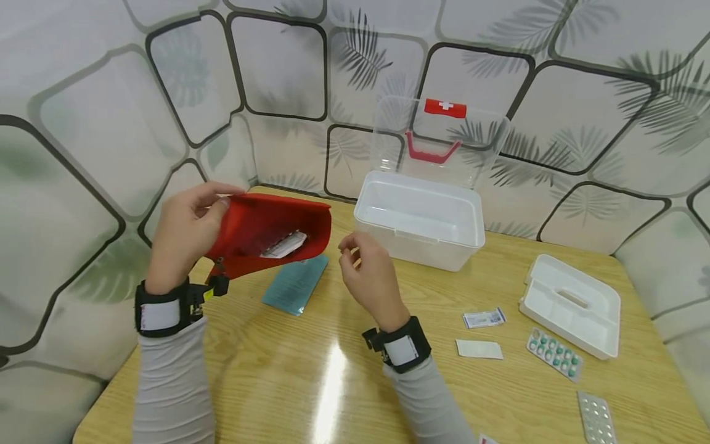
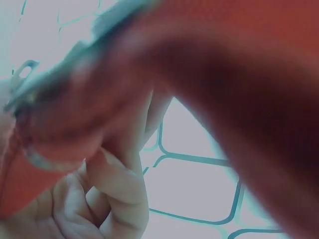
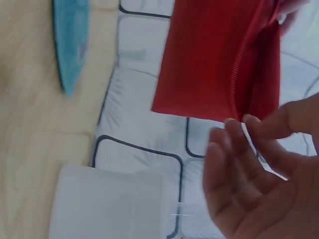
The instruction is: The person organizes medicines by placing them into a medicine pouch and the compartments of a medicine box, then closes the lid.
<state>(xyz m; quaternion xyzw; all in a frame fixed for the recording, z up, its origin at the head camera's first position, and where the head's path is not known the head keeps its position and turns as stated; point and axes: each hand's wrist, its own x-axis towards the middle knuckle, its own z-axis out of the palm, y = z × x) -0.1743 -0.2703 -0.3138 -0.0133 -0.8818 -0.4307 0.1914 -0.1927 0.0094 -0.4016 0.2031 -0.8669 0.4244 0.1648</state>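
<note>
- Red fabric zip pouch (image 1: 246, 222) hung gaping at 9 o'clock in the head view, white packet (image 1: 285, 245) inside.
- Left hand (image 1: 188, 228) pinched its 10 o'clock corner; right hand (image 1: 368, 271), at 4 o'clock, looked loosely curled, contact unclear.
- Judged risk: one-sided support could tip the pouch, spilling the packet toward the flat teal sachet (image 1: 296, 287) at 5 o'clock.

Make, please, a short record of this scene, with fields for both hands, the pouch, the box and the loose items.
left hand: grips the red pouch by its edge
right hand: beside the pouch, fingers bent, no item visible in it
pouch: open, something whitish inside
box: white, clear lid raised, red handle on the lid
loose items: teal packet, white tray, capsule blister pack, silver blister pack, two small flat packets
surface: wooden table
</note>
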